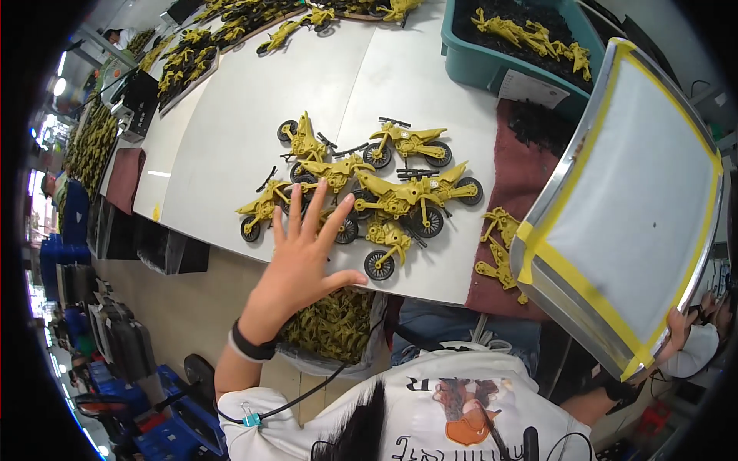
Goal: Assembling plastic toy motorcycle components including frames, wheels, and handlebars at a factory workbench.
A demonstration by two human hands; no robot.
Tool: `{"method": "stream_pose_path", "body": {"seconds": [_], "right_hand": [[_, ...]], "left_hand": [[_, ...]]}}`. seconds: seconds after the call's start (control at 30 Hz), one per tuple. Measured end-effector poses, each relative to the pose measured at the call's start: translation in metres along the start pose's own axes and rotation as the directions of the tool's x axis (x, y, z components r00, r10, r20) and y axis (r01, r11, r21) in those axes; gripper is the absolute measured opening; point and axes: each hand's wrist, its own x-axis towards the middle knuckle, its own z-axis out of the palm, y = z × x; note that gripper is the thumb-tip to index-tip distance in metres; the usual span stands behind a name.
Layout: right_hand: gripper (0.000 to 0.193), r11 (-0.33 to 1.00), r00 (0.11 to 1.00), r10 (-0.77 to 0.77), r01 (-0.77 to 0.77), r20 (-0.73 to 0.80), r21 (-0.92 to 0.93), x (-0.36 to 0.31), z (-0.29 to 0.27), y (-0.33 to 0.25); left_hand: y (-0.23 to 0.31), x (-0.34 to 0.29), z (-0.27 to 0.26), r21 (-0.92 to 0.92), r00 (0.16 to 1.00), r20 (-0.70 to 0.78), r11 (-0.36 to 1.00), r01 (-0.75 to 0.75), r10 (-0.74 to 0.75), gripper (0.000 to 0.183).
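My left hand (301, 257) is spread flat, its fingertips reaching over a cluster of toy motorbikes at the near side of the table. Those bikes have olive-yellow bodies and black wheels; one yellow toy motorbike (411, 144) lies at the back of the group, and another (261, 203) lies left of my fingers. Whether my fingertips touch the bikes I cannot tell. On the right, my right hand (675, 332) grips the lower corner of a tilted metal tray (626, 200), white-faced with yellow tape along its edges. Most of that hand is hidden behind the tray.
A teal bin (480, 65) with black and yellow parts stands at the back right. Yellow body parts (500, 246) lie on a dark red cloth (507, 165) beside the tray. More bikes (188, 65) fill boards at the far left. Below the table edge sits a bag of yellow parts (330, 326).
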Motion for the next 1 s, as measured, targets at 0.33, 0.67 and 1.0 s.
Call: {"method": "stream_pose_path", "body": {"seconds": [0.33,0.67,1.0], "right_hand": [[0.05,0.995,0.994,0.098,-0.099,0.049,0.015,-0.029,-0.023,-0.005],[0.056,0.988,0.971,-0.073,0.102,0.229,-0.118,-0.023,-0.046,0.045],[0.088,0.966,0.411,0.008,-0.239,0.912,0.099,-0.11,0.161,0.097]], "left_hand": [[-0.004,0.024,0.019,0.07,0.974,-0.219,0.997,-0.041,0.055,0.083],[0.071,0.0,-0.036,-0.918,0.874,-0.254,0.181,-0.353,0.415,0.087],[0.028,-0.032,0.022,-0.901,0.782,-0.352,-0.042,-0.433,-0.515,0.035]]}}
